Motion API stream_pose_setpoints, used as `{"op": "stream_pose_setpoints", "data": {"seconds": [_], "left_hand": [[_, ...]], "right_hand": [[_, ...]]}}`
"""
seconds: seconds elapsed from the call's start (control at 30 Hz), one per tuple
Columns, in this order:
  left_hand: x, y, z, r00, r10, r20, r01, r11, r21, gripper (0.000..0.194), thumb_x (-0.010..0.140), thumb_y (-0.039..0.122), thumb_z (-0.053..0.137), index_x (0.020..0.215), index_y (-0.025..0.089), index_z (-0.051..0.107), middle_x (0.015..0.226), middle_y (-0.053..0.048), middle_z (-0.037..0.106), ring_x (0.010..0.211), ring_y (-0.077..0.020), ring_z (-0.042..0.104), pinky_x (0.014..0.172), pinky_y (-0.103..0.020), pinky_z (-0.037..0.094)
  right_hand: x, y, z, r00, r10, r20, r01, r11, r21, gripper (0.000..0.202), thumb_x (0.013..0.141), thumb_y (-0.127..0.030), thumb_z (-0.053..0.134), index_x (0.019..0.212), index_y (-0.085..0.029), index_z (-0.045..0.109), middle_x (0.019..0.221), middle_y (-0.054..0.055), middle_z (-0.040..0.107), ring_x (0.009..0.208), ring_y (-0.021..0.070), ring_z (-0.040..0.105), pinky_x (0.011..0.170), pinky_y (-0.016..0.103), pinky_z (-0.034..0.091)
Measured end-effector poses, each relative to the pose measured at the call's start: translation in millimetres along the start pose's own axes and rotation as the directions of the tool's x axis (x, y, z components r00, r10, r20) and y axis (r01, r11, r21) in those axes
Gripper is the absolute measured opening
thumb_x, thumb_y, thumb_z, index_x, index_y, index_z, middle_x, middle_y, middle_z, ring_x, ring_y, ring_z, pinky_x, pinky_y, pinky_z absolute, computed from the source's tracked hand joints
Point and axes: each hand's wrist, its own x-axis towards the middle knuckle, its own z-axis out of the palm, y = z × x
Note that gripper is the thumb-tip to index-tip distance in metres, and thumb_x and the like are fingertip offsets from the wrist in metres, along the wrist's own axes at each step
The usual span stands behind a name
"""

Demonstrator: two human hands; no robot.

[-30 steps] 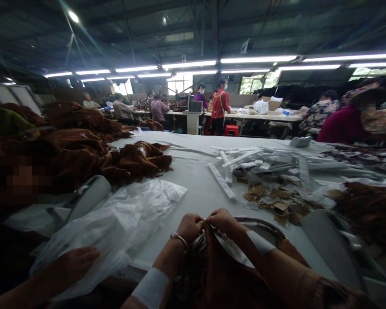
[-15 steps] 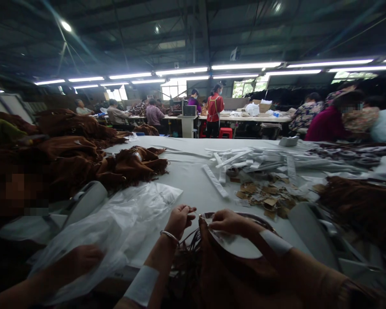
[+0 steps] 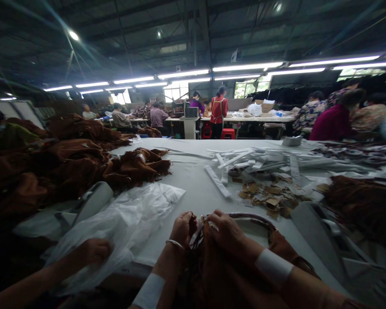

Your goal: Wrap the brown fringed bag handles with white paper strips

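Note:
A dark brown bag (image 3: 218, 274) with fringe and a curved strap (image 3: 254, 217) lies at the table's near edge. My right hand (image 3: 225, 227) pinches the bag's top edge beside a small metal ring where the strap starts. Just left of it, my left hand (image 3: 185, 227), with a bangle at the wrist, has its fingers curled together near the ring; anything between them is too small to make out. White patches cover both forearms.
Another person's hand (image 3: 94, 251) is over clear plastic (image 3: 131, 214) at the left. Brown bags (image 3: 80, 154) are heaped behind it. White strips (image 3: 217, 181), small brown packets (image 3: 273, 201) and a brown fringed pile (image 3: 363, 201) lie right. People work farther back.
My left hand has turned and curled in closer to the ring. My right hand has risen slightly at the bag's edge, and more brown material shows under the strap's right side.

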Motion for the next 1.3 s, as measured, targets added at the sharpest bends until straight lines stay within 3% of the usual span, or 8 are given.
{"op": "stream_pose_setpoints", "data": {"seconds": [0.2, 0.43, 0.6, 0.7, 0.83, 0.97, 1.17, 1.3], "left_hand": [[34.1, 15.9, -8.1, 1.0, 0.014, -0.027, -0.012, 0.998, 0.068, 0.018, 0.078, 0.03, 0.068, 0.078, 0.015, 0.059, 0.065, 0.002, 0.058, 0.053, -0.0064, 0.053, 0.047, -0.015, 0.036], [78.8, 13.6, -9.3, 0.997, -0.032, -0.074, 0.046, 0.979, 0.2, 0.022, 0.089, 0.029, 0.064, 0.076, 0.013, 0.059, 0.065, 0.004, 0.055, 0.053, -0.0068, 0.048, 0.046, -0.018, 0.036], [77.3, 4.4, -21.0, 0.996, -0.062, -0.065, 0.074, 0.979, 0.191, 0.023, 0.09, 0.03, 0.062, 0.075, 0.013, 0.058, 0.064, 0.004, 0.053, 0.052, -0.0064, 0.047, 0.046, -0.018, 0.036], [73.1, 8.2, -28.2, 0.997, -0.051, -0.056, 0.059, 0.984, 0.165, 0.018, 0.084, 0.026, 0.064, 0.073, 0.013, 0.059, 0.061, 0.003, 0.053, 0.051, -0.0056, 0.047, 0.046, -0.016, 0.033], [70.8, 17.4, -27.4, 0.999, -0.039, -0.024, 0.042, 0.991, 0.13, 0.018, 0.078, 0.029, 0.065, 0.071, 0.013, 0.059, 0.054, 0.005, 0.048, 0.045, -0.0044, 0.041, 0.044, -0.016, 0.029], [68.2, 20.9, -17.7, 1.0, -0.025, -0.008, 0.026, 0.992, 0.127, 0.023, 0.073, 0.034, 0.069, 0.069, 0.014, 0.059, 0.055, 0.004, 0.051, 0.046, -0.0049, 0.044, 0.045, -0.015, 0.031], [62.5, 18.5, -9.2, 1.0, -0.009, 0.009, 0.007, 0.984, 0.18, 0.024, 0.073, 0.036, 0.067, 0.069, 0.014, 0.059, 0.052, 0.004, 0.05, 0.043, -0.0045, 0.04, 0.043, -0.016, 0.028], [59.2, 23.7, -6.5, 0.999, 0.035, 0.028, -0.04, 0.973, 0.226, 0.026, 0.073, 0.038, 0.069, 0.071, 0.014, 0.06, 0.055, 0.002, 0.053, 0.045, -0.005, 0.043, 0.044, -0.016, 0.031]], "right_hand": [[43.4, -25.5, 2.4, 0.849, -0.34, 0.405, 0.457, 0.857, -0.239, 0.012, 0.083, -0.016, 0.059, 0.087, -0.017, 0.069, 0.092, 0.008, 0.068, 0.083, 0.0211, 0.06, 0.074, 0.031, 0.043], [74.0, -53.4, 44.5, 0.822, -0.127, 0.555, 0.416, 0.801, -0.431, 0.005, 0.069, -0.016, 0.072, 0.074, -0.016, 0.074, 0.086, 0.017, 0.073, 0.102, 0.0347, 0.06, 0.094, 0.047, 0.039], [72.5, -38.4, 44.4, 0.808, -0.152, 0.569, 0.427, 0.817, -0.388, 0.01, 0.078, -0.012, 0.064, 0.08, -0.012, 0.074, 0.085, 0.018, 0.073, 0.087, 0.0304, 0.066, 0.089, 0.047, 0.043], [75.8, -10.0, 24.4, 0.806, -0.252, 0.536, 0.383, 0.912, -0.148, 0.018, 0.077, -0.007, 0.061, 0.088, -0.014, 0.074, 0.083, 0.012, 0.074, 0.08, 0.0239, 0.068, 0.078, 0.035, 0.048], [82.7, 29.4, -4.7, 0.856, -0.275, 0.438, 0.16, 0.946, 0.283, 0.025, 0.078, -0.011, 0.06, 0.1, -0.014, 0.074, 0.086, 0.006, 0.075, 0.076, 0.0176, 0.067, 0.07, 0.024, 0.05], [79.5, 45.9, -23.1, 0.888, -0.207, 0.409, -0.049, 0.845, 0.533, 0.02, 0.084, -0.024, 0.062, 0.092, -0.01, 0.073, 0.079, 0.006, 0.073, 0.07, 0.0175, 0.064, 0.064, 0.025, 0.05], [67.8, 32.0, -16.6, 0.861, -0.421, 0.286, 0.229, 0.823, 0.52, 0.017, 0.085, -0.021, 0.06, 0.095, -0.016, 0.073, 0.088, 0.008, 0.072, 0.079, 0.0177, 0.063, 0.074, 0.027, 0.049], [76.5, 34.3, -4.4, 0.983, -0.09, 0.163, -0.049, 0.718, 0.694, 0.023, 0.079, -0.035, 0.066, 0.088, -0.014, 0.069, 0.078, 0.006, 0.068, 0.066, 0.0159, 0.06, 0.06, 0.027, 0.047]]}}
